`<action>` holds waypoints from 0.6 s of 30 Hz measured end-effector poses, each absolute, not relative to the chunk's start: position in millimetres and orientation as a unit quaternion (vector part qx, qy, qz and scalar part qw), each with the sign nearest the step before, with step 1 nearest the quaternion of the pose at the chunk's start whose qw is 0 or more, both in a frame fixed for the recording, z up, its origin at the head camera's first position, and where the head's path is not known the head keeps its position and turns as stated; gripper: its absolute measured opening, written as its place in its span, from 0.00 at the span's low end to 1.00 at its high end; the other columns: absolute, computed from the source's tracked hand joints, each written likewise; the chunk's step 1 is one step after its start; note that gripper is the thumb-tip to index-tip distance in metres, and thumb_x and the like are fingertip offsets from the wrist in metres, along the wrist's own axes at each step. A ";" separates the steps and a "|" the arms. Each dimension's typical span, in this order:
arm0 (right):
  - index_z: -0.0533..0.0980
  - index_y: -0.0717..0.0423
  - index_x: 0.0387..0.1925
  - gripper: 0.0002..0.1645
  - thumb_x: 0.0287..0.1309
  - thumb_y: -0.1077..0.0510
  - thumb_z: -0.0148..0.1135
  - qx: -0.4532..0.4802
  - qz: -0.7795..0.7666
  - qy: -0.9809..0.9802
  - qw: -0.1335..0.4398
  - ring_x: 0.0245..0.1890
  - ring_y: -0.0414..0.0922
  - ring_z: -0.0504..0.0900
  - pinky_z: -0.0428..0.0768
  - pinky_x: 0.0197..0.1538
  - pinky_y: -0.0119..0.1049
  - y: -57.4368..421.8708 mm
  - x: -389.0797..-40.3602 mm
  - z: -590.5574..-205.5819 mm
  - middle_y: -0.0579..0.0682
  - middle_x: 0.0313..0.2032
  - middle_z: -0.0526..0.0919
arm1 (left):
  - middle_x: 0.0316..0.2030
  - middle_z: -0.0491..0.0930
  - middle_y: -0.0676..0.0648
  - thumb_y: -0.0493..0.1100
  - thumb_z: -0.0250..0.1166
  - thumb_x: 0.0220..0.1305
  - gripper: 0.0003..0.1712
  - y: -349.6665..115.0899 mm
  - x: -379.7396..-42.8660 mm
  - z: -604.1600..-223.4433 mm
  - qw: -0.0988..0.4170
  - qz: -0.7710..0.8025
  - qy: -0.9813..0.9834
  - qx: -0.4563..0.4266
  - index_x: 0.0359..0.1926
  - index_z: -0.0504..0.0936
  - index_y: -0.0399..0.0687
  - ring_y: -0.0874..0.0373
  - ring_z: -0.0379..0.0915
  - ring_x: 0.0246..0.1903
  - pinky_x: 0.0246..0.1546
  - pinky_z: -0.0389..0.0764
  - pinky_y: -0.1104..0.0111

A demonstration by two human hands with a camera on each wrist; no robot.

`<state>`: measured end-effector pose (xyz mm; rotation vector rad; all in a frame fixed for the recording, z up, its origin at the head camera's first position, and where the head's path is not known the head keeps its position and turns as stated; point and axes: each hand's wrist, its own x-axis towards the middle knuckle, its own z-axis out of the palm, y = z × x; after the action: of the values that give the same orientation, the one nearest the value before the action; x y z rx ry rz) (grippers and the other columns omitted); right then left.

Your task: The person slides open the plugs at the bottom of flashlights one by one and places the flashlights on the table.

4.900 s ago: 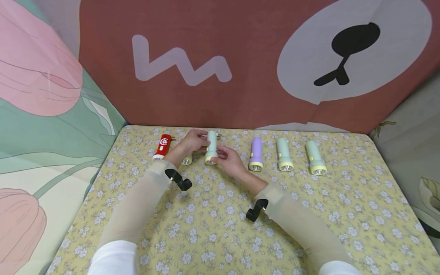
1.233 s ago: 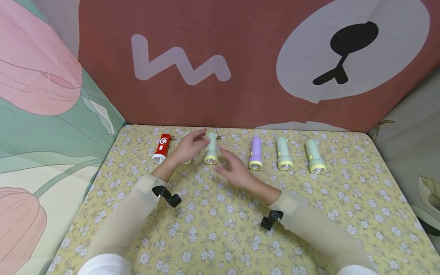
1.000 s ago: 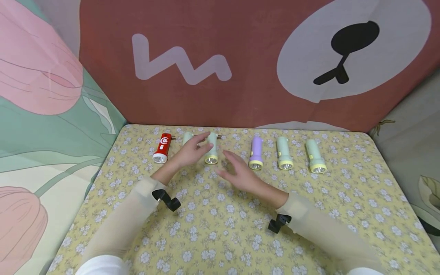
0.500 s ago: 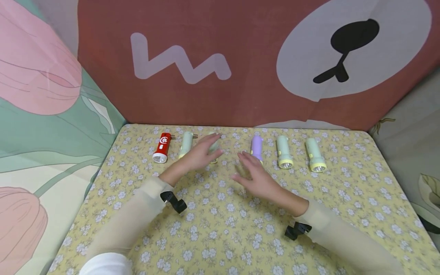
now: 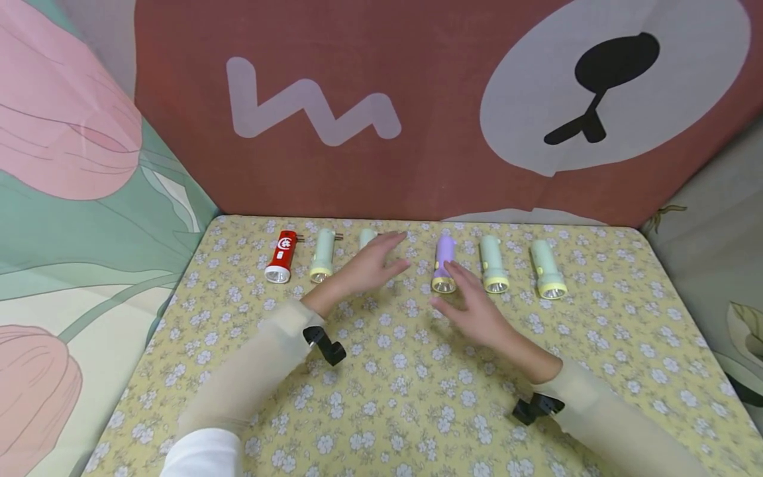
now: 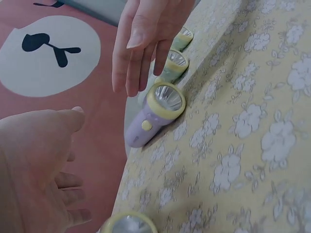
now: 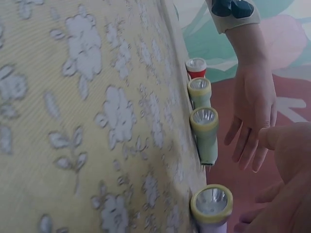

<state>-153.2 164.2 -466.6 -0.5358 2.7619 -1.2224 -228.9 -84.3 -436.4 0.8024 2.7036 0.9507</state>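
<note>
My left hand (image 5: 372, 265) hovers over the table, fingers extended, hiding most of the third flashlight from the left, a green one (image 5: 367, 236). Just right of it, my right hand (image 5: 477, 308) is held with fingers spread, close in front of the purple flashlight (image 5: 444, 262). Neither hand holds anything. In the left wrist view the purple flashlight (image 6: 153, 116) lies between the two hands, showing its yellow button and lens ring. The right wrist view has a green flashlight (image 7: 205, 136) beside the left hand, and the purple one's lens (image 7: 212, 201) near the right.
Along the back of the flowered table (image 5: 387, 397) lies a row of flashlights. A red one (image 5: 283, 257) and a green one (image 5: 323, 255) are at the left, both with plug prongs out. Two more green flashlights (image 5: 492, 264) lie at the right. A red fabric wall (image 5: 417, 179) stands behind.
Earlier both hands held the third flashlight, a green one with prongs out; they let go of it. Both hands then moved right, the right one to the purple flashlight.
</note>
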 end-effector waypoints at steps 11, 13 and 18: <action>0.51 0.68 0.77 0.48 0.68 0.55 0.67 -0.176 -0.419 0.891 0.018 0.75 0.66 0.53 0.54 0.74 0.66 172.1 -161.6 -477.7 0.68 0.76 0.54 | 0.75 0.58 0.33 0.52 0.57 0.78 0.38 -50.6 -237.2 -445.6 0.095 0.311 0.903 0.281 0.78 0.57 0.39 0.42 0.52 0.76 0.76 0.54 0.52; 0.52 0.67 0.78 0.48 0.68 0.57 0.67 -0.181 -0.429 0.885 0.012 0.75 0.65 0.54 0.55 0.74 0.66 172.3 -164.7 -480.1 0.68 0.76 0.55 | 0.75 0.58 0.33 0.53 0.56 0.78 0.38 -43.8 -239.6 -448.2 0.101 0.311 0.902 0.281 0.78 0.57 0.39 0.42 0.52 0.76 0.76 0.55 0.51; 0.48 0.69 0.78 0.48 0.70 0.58 0.65 -0.178 -0.465 0.867 0.029 0.71 0.66 0.62 0.65 0.71 0.62 172.4 -171.1 -485.7 0.70 0.73 0.57 | 0.74 0.60 0.34 0.53 0.55 0.79 0.37 -28.8 -246.2 -453.0 0.102 0.315 0.902 0.277 0.78 0.58 0.37 0.42 0.56 0.74 0.75 0.59 0.52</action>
<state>-171.1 172.4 -485.7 -0.5477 2.6740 -1.4361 -246.2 -28.8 -453.0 0.8170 2.6633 0.9311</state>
